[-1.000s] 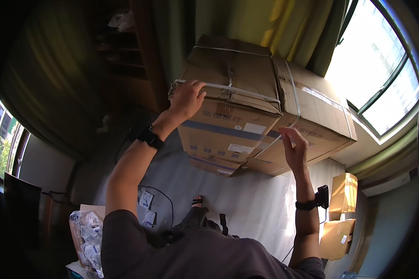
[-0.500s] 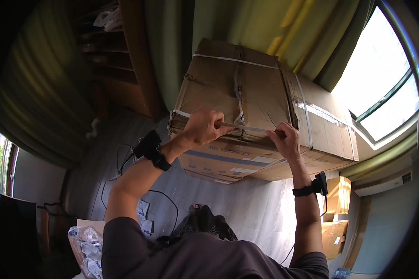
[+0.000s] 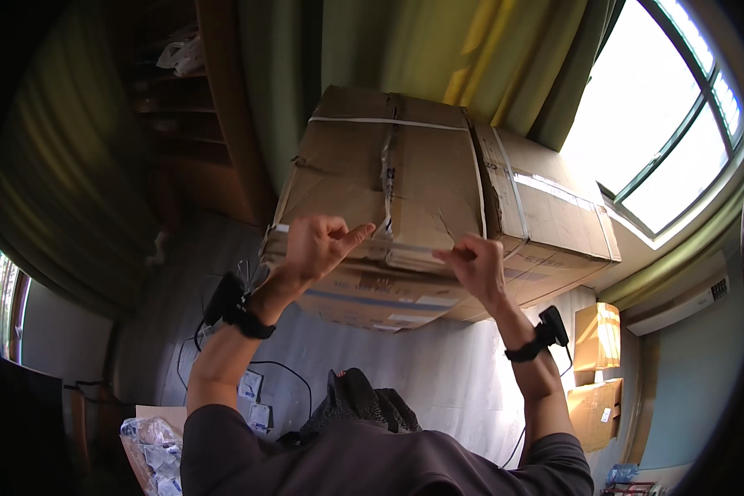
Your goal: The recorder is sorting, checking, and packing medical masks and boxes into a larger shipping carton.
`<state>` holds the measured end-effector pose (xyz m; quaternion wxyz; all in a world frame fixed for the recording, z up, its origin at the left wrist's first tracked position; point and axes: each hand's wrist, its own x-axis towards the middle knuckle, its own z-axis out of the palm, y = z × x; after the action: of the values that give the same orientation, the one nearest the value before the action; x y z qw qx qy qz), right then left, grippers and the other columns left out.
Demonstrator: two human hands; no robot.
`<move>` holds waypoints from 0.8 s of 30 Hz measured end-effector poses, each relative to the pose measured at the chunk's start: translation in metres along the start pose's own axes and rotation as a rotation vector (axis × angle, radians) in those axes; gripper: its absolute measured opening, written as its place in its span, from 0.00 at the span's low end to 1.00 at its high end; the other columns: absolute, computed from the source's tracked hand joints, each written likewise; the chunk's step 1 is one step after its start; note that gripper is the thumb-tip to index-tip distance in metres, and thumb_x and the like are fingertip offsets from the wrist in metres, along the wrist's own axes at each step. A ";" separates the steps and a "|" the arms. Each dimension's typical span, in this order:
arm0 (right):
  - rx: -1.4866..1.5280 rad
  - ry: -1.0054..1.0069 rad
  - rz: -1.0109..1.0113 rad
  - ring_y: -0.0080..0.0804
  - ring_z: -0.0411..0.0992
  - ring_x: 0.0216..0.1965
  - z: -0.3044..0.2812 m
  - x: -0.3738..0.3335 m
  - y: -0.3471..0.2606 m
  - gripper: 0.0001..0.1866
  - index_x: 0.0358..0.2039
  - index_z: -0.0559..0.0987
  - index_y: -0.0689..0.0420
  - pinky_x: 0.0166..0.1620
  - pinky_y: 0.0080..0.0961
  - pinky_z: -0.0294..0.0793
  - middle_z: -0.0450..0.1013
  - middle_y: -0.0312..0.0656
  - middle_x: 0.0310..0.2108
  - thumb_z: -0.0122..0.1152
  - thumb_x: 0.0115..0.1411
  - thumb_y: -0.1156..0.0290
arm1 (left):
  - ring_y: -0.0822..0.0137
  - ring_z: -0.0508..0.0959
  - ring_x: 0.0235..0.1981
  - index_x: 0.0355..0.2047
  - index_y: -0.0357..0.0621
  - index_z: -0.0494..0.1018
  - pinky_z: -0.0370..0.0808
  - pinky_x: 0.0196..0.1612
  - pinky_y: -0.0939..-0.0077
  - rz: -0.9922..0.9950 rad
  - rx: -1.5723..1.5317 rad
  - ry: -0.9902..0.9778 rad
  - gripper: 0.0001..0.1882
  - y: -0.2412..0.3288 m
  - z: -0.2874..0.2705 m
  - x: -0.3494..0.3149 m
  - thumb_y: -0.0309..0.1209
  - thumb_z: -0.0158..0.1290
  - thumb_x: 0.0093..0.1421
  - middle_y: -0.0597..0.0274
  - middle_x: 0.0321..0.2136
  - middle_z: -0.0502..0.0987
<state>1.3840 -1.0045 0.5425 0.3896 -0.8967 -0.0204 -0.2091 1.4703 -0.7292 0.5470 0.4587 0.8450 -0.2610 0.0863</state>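
Note:
A large brown cardboard box [image 3: 434, 186] stands in front of me, its top creased and its middle seam taped. A pale packing strap [image 3: 403, 246] runs along the near edge of the top, between my hands. My left hand [image 3: 316, 250] is closed at the left part of this strap, with its thumb stretched toward the right. My right hand [image 3: 476, 266] is closed at the strap's right part, finger and thumb pointing inward. The curled fingers hide the strap where each hand meets it. Both wrists carry black strapped-on devices.
A second strapped cardboard box [image 3: 546, 194] stands against the large one's right side. Green curtains [image 3: 422, 50] hang behind, beside a bright window [image 3: 649, 107]. Smaller cartons [image 3: 595, 335] are stacked at right. Plastic-wrapped packets [image 3: 159, 450] and a black cable [image 3: 293, 368] lie at lower left.
My view has shifted, so the boxes appear farther left. Both hands appear lower and farther left, still at the strap. The left thumb now sticks out more.

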 end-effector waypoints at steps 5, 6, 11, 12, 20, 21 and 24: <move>0.105 -0.035 -0.015 0.15 0.60 0.16 -0.011 -0.062 -0.033 0.21 0.14 0.70 0.60 0.18 0.19 0.61 0.64 0.36 0.11 0.78 0.48 0.69 | 0.78 0.63 0.10 0.10 0.38 0.71 0.57 0.14 0.77 0.031 -0.067 0.112 0.26 0.021 -0.013 -0.058 0.41 0.64 0.58 0.62 0.07 0.66; 0.111 -0.034 -0.018 0.15 0.60 0.16 -0.014 -0.073 -0.035 0.21 0.14 0.70 0.59 0.18 0.19 0.61 0.64 0.36 0.11 0.78 0.48 0.68 | 0.78 0.63 0.10 0.10 0.38 0.71 0.57 0.14 0.77 -0.027 -0.070 0.102 0.26 0.025 -0.010 -0.063 0.41 0.64 0.58 0.62 0.06 0.66; 0.149 -0.073 0.021 0.14 0.58 0.17 -0.013 -0.062 -0.017 0.21 0.14 0.70 0.62 0.19 0.19 0.59 0.63 0.35 0.11 0.78 0.48 0.70 | 0.84 0.57 0.16 0.11 0.38 0.67 0.52 0.17 0.78 -0.213 -0.049 -0.070 0.26 0.024 -0.007 -0.073 0.40 0.63 0.59 0.75 0.09 0.58; 0.135 -0.058 -0.001 0.14 0.58 0.18 -0.012 -0.055 -0.016 0.21 0.14 0.71 0.62 0.19 0.19 0.59 0.63 0.34 0.11 0.77 0.48 0.69 | 0.84 0.56 0.16 0.11 0.39 0.67 0.51 0.18 0.78 -0.179 -0.043 -0.098 0.26 0.023 -0.010 -0.068 0.41 0.62 0.59 0.76 0.10 0.58; 0.109 -0.061 -0.112 0.15 0.60 0.17 0.001 -0.081 -0.014 0.17 0.20 0.79 0.63 0.21 0.18 0.60 0.66 0.32 0.12 0.75 0.51 0.63 | 0.82 0.54 0.16 0.10 0.45 0.64 0.50 0.19 0.76 -0.049 0.010 -0.036 0.30 -0.003 -0.002 -0.104 0.49 0.62 0.58 0.77 0.10 0.54; 0.131 -0.065 -0.127 0.19 0.62 0.16 0.004 -0.091 -0.013 0.18 0.20 0.80 0.62 0.22 0.20 0.62 0.68 0.36 0.12 0.75 0.50 0.60 | 0.82 0.53 0.16 0.09 0.45 0.62 0.50 0.19 0.76 -0.040 0.060 -0.006 0.30 -0.003 -0.001 -0.114 0.48 0.62 0.58 0.78 0.10 0.53; 0.109 -0.077 -0.158 0.27 0.64 0.14 0.001 -0.123 -0.017 0.19 0.20 0.80 0.61 0.23 0.24 0.66 0.71 0.40 0.13 0.75 0.49 0.58 | 0.83 0.53 0.16 0.09 0.45 0.61 0.50 0.20 0.78 -0.081 0.066 -0.014 0.30 0.002 0.003 -0.138 0.45 0.61 0.61 0.80 0.10 0.54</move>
<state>1.2693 -0.9761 0.5056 0.4190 -0.8771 -0.1174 -0.2033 1.3524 -0.6827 0.4933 0.4318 0.8701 -0.2270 0.0701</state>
